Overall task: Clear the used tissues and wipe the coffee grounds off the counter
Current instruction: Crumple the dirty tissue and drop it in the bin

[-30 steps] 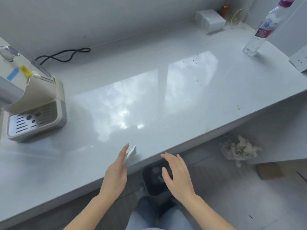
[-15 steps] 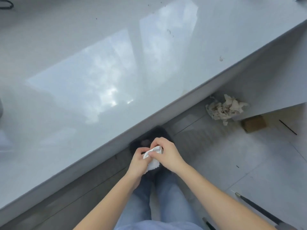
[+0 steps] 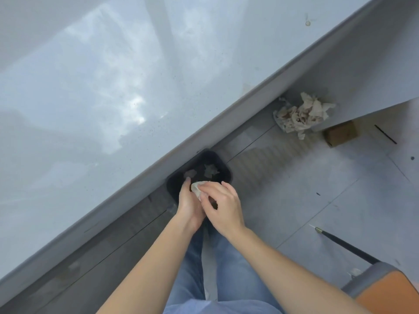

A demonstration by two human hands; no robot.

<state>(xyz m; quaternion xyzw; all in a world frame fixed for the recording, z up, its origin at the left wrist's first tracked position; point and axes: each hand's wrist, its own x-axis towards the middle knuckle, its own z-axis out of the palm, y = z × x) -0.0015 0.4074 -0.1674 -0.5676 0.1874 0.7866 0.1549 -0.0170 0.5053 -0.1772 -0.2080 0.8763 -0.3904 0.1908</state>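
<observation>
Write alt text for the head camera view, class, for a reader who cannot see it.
Two bare hands, left hand and right hand, hold a crumpled white tissue above a black bin on the floor, beside the edge of a glossy grey counter. A pile of stained tissues lies on the floor further right.

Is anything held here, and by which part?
A crumpled tissue, pinched at its lower end between left hand and right hand, above the black bin.
</observation>
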